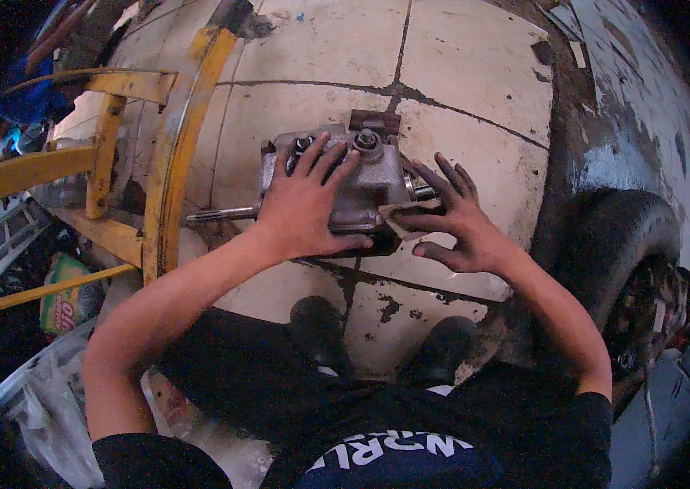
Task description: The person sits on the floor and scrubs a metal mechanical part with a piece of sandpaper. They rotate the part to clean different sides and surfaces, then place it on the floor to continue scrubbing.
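Observation:
A grey metal housing (365,196), like a gearbox casing, lies on the tiled floor in front of me. Two bolts stand on its top, the right one (368,140) in plain sight. A thin metal shaft (223,214) sticks out to the left, and a shiny round stub (421,192) shows on the right end. My left hand (304,204) rests flat on the casing with its fingers spread, pressing over the left bolt. At the right end, my right hand (463,220) has a tan folded piece (412,218), like sandpaper or card, between its blackened fingers.
A worn yellow metal frame (186,122) stands to the left. Beyond the casing is a reddish-brown block (376,121). A tyre (622,244) sits on the right. Lower left are a green package (66,293) and clear plastic (56,407). My dark shoes (320,330) are close by.

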`<move>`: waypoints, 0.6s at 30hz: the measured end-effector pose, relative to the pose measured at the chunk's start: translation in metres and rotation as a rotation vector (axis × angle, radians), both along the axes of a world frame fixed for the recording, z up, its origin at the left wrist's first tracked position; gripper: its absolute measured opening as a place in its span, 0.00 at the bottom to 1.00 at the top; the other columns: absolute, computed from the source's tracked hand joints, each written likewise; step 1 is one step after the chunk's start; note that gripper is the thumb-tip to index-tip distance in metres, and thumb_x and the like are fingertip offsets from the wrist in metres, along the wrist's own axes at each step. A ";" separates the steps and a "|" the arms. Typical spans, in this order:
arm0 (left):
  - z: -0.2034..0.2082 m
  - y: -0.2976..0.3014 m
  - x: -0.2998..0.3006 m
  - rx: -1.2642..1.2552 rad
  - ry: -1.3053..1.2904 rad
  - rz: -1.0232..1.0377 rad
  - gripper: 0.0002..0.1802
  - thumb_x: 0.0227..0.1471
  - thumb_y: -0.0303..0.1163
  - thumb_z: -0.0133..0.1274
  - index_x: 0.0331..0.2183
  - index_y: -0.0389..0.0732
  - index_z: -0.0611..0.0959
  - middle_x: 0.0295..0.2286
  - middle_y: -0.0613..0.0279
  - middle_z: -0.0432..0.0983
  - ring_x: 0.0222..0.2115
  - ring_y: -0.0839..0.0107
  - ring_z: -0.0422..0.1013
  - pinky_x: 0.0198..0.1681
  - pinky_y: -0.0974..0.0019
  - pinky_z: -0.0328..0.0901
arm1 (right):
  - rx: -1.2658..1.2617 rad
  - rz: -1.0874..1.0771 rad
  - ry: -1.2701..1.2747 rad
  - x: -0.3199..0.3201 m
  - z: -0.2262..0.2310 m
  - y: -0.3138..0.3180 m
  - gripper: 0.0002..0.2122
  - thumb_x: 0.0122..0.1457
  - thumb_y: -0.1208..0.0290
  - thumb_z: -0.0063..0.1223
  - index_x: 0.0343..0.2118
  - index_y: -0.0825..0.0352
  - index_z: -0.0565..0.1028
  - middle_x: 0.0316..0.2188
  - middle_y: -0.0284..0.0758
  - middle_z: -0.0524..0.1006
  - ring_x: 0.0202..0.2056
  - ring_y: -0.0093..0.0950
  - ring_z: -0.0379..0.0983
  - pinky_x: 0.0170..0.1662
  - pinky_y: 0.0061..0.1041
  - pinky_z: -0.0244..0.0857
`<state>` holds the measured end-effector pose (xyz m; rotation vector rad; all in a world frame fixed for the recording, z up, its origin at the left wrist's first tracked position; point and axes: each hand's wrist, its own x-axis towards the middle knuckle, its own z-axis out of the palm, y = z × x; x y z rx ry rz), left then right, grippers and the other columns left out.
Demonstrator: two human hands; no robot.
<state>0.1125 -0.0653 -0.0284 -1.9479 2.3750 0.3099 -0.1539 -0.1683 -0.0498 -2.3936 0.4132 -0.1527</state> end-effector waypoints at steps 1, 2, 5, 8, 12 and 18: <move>0.001 -0.001 0.000 0.014 -0.003 -0.003 0.62 0.37 0.73 0.56 0.63 0.41 0.61 0.62 0.51 0.56 0.65 0.52 0.46 0.64 0.34 0.39 | 0.004 -0.005 -0.008 0.009 -0.001 0.005 0.22 0.52 0.60 0.63 0.52 0.45 0.77 0.70 0.41 0.48 0.69 0.52 0.36 0.67 0.55 0.32; 0.001 -0.001 0.000 0.015 -0.005 0.001 0.62 0.36 0.73 0.56 0.63 0.42 0.61 0.62 0.51 0.55 0.66 0.52 0.46 0.64 0.34 0.38 | 0.007 -0.008 -0.013 0.013 -0.002 0.007 0.22 0.52 0.60 0.63 0.53 0.44 0.77 0.70 0.41 0.47 0.70 0.52 0.34 0.67 0.55 0.30; 0.001 -0.002 0.000 0.027 -0.005 0.007 0.62 0.36 0.73 0.57 0.63 0.43 0.61 0.63 0.52 0.55 0.66 0.53 0.46 0.64 0.34 0.38 | 0.095 0.030 -0.019 0.005 -0.011 -0.002 0.23 0.53 0.58 0.63 0.54 0.43 0.76 0.70 0.42 0.48 0.70 0.53 0.33 0.67 0.56 0.27; 0.001 -0.004 0.002 0.034 0.016 0.006 0.62 0.36 0.72 0.58 0.63 0.43 0.61 0.63 0.53 0.55 0.66 0.53 0.46 0.64 0.34 0.38 | 0.098 0.065 0.025 0.002 -0.013 -0.011 0.21 0.58 0.56 0.57 0.55 0.39 0.74 0.71 0.38 0.45 0.70 0.52 0.30 0.65 0.62 0.25; 0.002 -0.004 0.002 0.043 0.037 0.016 0.62 0.36 0.72 0.58 0.63 0.43 0.61 0.63 0.53 0.55 0.66 0.54 0.45 0.64 0.34 0.38 | 0.118 0.084 0.027 0.008 -0.020 -0.006 0.19 0.60 0.60 0.54 0.55 0.43 0.75 0.70 0.41 0.47 0.70 0.51 0.32 0.67 0.57 0.27; 0.004 -0.004 0.001 0.017 0.042 0.019 0.62 0.35 0.72 0.58 0.63 0.43 0.61 0.62 0.54 0.56 0.66 0.56 0.46 0.64 0.35 0.39 | 0.187 0.040 -0.092 0.016 -0.014 -0.004 0.18 0.62 0.64 0.50 0.55 0.46 0.75 0.68 0.36 0.56 0.70 0.47 0.34 0.68 0.53 0.29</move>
